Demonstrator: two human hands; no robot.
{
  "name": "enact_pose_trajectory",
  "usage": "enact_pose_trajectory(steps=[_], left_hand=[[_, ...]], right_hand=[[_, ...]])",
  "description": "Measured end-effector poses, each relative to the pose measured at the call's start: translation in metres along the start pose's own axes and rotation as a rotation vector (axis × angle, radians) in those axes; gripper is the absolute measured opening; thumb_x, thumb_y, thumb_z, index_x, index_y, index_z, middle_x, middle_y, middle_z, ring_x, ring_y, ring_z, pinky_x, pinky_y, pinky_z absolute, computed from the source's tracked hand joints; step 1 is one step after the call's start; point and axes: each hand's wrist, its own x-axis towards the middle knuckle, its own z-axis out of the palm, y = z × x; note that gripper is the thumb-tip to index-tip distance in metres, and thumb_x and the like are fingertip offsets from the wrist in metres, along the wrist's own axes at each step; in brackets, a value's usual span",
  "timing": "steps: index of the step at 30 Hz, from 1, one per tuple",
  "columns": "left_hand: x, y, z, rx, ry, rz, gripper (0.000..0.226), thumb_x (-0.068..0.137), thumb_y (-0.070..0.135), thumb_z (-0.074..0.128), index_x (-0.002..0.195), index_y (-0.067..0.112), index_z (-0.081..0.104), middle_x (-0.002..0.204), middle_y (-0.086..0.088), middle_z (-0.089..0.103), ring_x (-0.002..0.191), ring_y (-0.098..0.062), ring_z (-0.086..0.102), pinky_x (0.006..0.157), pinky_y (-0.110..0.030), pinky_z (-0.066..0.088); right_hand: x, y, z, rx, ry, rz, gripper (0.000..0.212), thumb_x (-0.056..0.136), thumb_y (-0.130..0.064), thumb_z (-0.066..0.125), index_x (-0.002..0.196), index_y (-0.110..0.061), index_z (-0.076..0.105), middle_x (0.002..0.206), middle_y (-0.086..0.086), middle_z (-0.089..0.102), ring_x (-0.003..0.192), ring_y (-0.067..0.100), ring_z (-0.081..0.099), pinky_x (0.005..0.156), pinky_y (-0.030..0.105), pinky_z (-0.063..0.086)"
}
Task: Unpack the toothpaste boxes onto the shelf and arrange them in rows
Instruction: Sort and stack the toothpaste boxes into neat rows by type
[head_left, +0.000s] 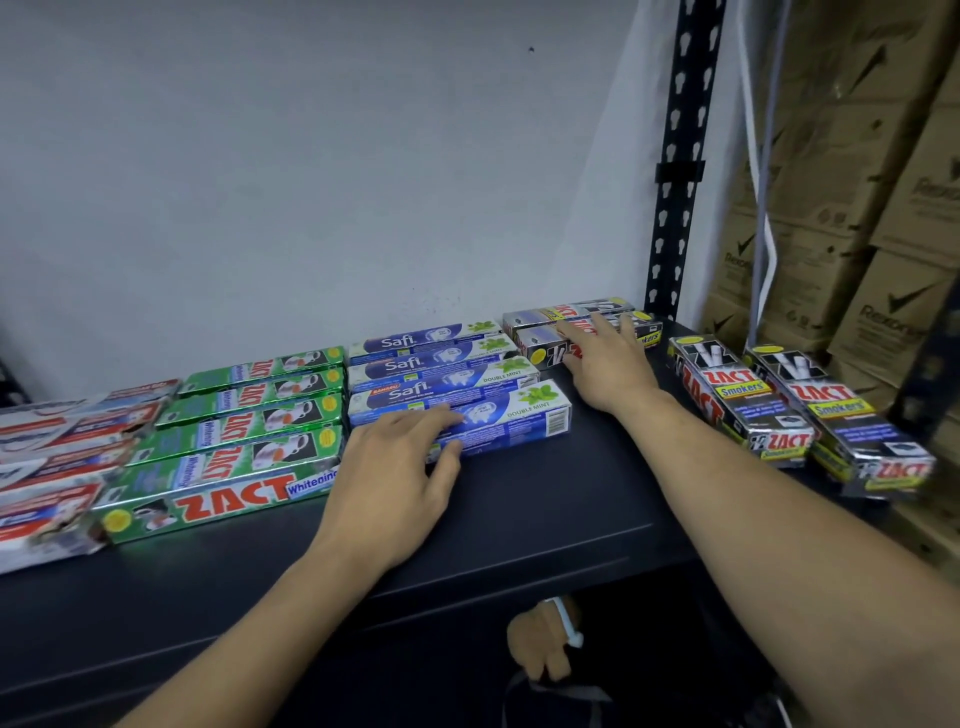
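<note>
Toothpaste boxes lie in rows on a black shelf (545, 519). My left hand (400, 478) rests with relaxed fingers on the front blue Safi box (519, 415), the nearest of several stacked front to back. My right hand (608, 364) lies flat on the black Zact Smokers boxes (545, 340) at the back by the wall. Two more Zact Smokers boxes (743, 400) (841, 421) lie lengthwise at the right end of the shelf. Green Zact Whitening boxes (228, 493) form a row on the left, with red and white boxes (47, 509) beyond them.
A slotted black upright (675, 171) stands at the shelf's back right corner. Brown cartons (857, 234) are stacked behind it to the right. A white wall backs the shelf. Below the shelf edge a brown object with a white band (545, 639) shows.
</note>
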Motion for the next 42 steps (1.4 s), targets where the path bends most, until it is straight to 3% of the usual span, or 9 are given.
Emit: enact_pose_trajectory(steps=[7, 11, 13, 18, 20, 24, 29, 38, 42], left_hand=[[-0.001, 0.002, -0.003, -0.01, -0.008, -0.014, 0.038, 0.095, 0.042, 0.044, 0.125, 0.028, 0.063, 0.124, 0.009, 0.067, 0.117, -0.018, 0.059, 0.102, -0.041, 0.041], [-0.001, 0.003, -0.006, -0.007, -0.011, -0.02, 0.039, 0.094, 0.042, 0.043, 0.125, 0.027, 0.063, 0.12, 0.006, 0.069, 0.113, -0.022, 0.06, 0.099, -0.041, 0.042], [-0.001, 0.004, -0.006, -0.007, -0.011, -0.019, 0.04, 0.093, 0.042, 0.043, 0.124, 0.026, 0.064, 0.119, 0.004, 0.07, 0.112, -0.025, 0.06, 0.097, -0.042, 0.042], [-0.003, 0.002, -0.005, -0.014, -0.003, -0.007, 0.041, 0.091, 0.041, 0.043, 0.122, 0.024, 0.066, 0.115, 0.001, 0.071, 0.109, -0.028, 0.062, 0.093, -0.043, 0.045], [-0.002, 0.001, -0.005, -0.01, -0.001, -0.002, 0.042, 0.091, 0.041, 0.043, 0.121, 0.023, 0.066, 0.115, 0.0, 0.072, 0.108, -0.029, 0.062, 0.093, -0.044, 0.046], [-0.002, 0.0, -0.004, -0.004, -0.008, 0.0, 0.041, 0.092, 0.041, 0.044, 0.123, 0.024, 0.065, 0.116, -0.002, 0.071, 0.109, -0.029, 0.062, 0.092, -0.045, 0.046], [-0.001, -0.001, -0.002, -0.009, 0.003, 0.002, 0.033, 0.097, 0.035, 0.052, 0.126, 0.024, 0.064, 0.118, -0.003, 0.07, 0.112, -0.029, 0.06, 0.096, -0.045, 0.044], [-0.001, -0.001, -0.001, -0.008, 0.0, 0.011, 0.034, 0.098, 0.036, 0.05, 0.129, 0.026, 0.061, 0.121, 0.0, 0.069, 0.115, -0.027, 0.058, 0.098, -0.044, 0.04], [-0.002, -0.002, -0.001, -0.01, -0.001, 0.011, 0.034, 0.098, 0.035, 0.05, 0.129, 0.026, 0.061, 0.122, 0.0, 0.069, 0.115, -0.026, 0.058, 0.098, -0.044, 0.04]], right_hand=[[-0.03, -0.007, -0.014, 0.007, -0.017, -0.01, 0.056, 0.1, -0.029, 0.047, 0.152, -0.032, 0.028, 0.159, 0.01, 0.024, 0.147, 0.037, 0.012, 0.115, 0.057, 0.024], [-0.066, -0.013, -0.025, 0.103, -0.013, -0.024, 0.041, 0.097, -0.018, 0.048, 0.136, -0.03, 0.054, 0.138, 0.014, 0.053, 0.124, 0.038, 0.049, 0.097, 0.046, 0.048], [-0.085, -0.011, -0.034, 0.121, 0.003, 0.026, 0.04, 0.097, -0.018, 0.05, 0.134, -0.03, 0.057, 0.127, 0.017, 0.06, 0.113, 0.04, 0.057, 0.09, 0.042, 0.05], [-0.126, -0.006, -0.071, 0.152, -0.096, -0.049, 0.038, 0.092, -0.018, 0.064, 0.128, -0.03, 0.062, 0.124, 0.004, 0.065, 0.117, 0.025, 0.059, 0.102, 0.035, 0.047], [-0.142, -0.004, -0.095, 0.173, -0.015, -0.086, 0.035, 0.09, -0.018, 0.067, 0.122, -0.031, 0.066, 0.113, -0.001, 0.07, 0.109, 0.02, 0.061, 0.098, 0.033, 0.049], [-0.166, 0.009, -0.134, -0.011, 0.211, 0.007, 0.031, 0.089, -0.028, 0.064, 0.12, -0.031, 0.067, 0.11, 0.006, 0.072, 0.106, 0.033, 0.062, 0.089, 0.037, 0.05], [-0.182, 0.03, -0.142, -0.196, -0.084, 0.163, 0.035, 0.09, -0.037, 0.063, 0.117, -0.015, 0.066, 0.107, 0.012, 0.069, 0.108, 0.035, 0.057, 0.089, 0.04, 0.05], [-0.197, 0.015, -0.126, -0.081, 0.076, 0.077, 0.026, 0.087, -0.033, 0.067, 0.111, -0.022, 0.072, 0.095, 0.014, 0.072, 0.101, 0.037, 0.06, 0.08, 0.037, 0.047], [-0.194, 0.017, -0.122, 0.196, 0.091, 0.016, 0.014, 0.087, -0.024, 0.066, 0.096, -0.027, 0.076, 0.089, -0.006, 0.075, 0.092, 0.017, 0.068, 0.087, 0.033, 0.051]])
